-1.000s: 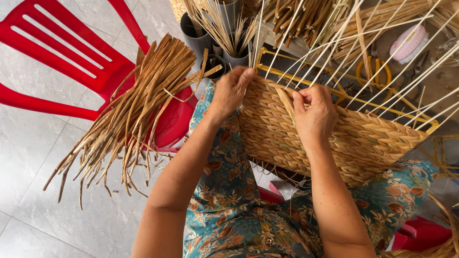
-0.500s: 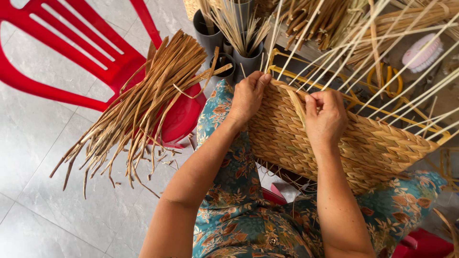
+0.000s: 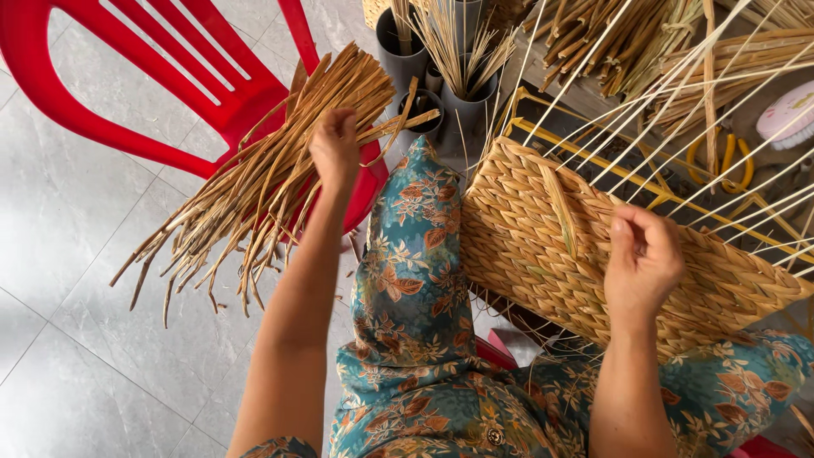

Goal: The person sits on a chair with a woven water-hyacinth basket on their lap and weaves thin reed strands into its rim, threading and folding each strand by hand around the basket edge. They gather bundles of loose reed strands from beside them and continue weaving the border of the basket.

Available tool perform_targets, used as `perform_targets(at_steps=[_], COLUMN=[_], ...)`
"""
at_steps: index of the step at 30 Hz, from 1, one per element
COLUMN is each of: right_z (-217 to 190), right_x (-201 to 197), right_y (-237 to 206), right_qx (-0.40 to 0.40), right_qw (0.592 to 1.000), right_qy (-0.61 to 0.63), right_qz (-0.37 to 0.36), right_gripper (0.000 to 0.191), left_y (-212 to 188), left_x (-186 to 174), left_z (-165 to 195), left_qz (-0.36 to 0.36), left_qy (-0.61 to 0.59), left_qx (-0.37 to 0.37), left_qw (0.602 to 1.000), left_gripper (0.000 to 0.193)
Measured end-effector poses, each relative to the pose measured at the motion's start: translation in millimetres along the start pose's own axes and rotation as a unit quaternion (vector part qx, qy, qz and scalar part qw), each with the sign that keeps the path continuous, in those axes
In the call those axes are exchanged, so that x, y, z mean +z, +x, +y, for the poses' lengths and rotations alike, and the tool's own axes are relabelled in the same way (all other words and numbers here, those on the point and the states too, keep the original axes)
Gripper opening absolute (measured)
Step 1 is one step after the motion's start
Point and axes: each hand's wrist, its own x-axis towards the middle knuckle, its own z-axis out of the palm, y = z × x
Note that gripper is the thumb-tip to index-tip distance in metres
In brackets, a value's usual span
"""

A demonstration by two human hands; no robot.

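Head view: the left hand (image 3: pixel 336 146) is stretched out to a bundle of dried reed strips (image 3: pixel 254 182), its fingers curled over several strands near the upper end of the bundle. The bundle is laid across the seat of a red plastic chair (image 3: pixel 170 80), with its loose ends hanging past the seat's front edge over the grey tiled floor (image 3: pixel 76 339). The right hand (image 3: pixel 643 259) is closed on the woven side of a half-made basket (image 3: pixel 543 246), which is propped on the lap in floral cloth (image 3: pixel 415 280). Thin pale stakes (image 3: pixel 678 102) are seen rising from the basket's rim. Grey tubes (image 3: pixel 398 51) holding more strips are stood just beyond the knee.
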Motion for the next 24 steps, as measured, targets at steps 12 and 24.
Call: perform_targets(at_steps=[12,24], right_z=[-14.9,-22.6], right_x=[-13.4,-8.5], right_y=[-33.5,-35.9], right_qx=[0.075,0.097], right_qw=[0.997,0.995], right_qy=[-0.024,0.025], right_qz=[-0.001,-0.028], right_gripper=[0.009,0.01], left_y=[0.9,2.6], left_x=[23.0,24.7], left_z=[-46.3,-40.8], left_qz=[-0.143,-0.093], left_qy=[0.224,0.027], left_qx=[0.209,0.093], left_qw=[0.941,0.991], left_gripper=[0.023,0.016])
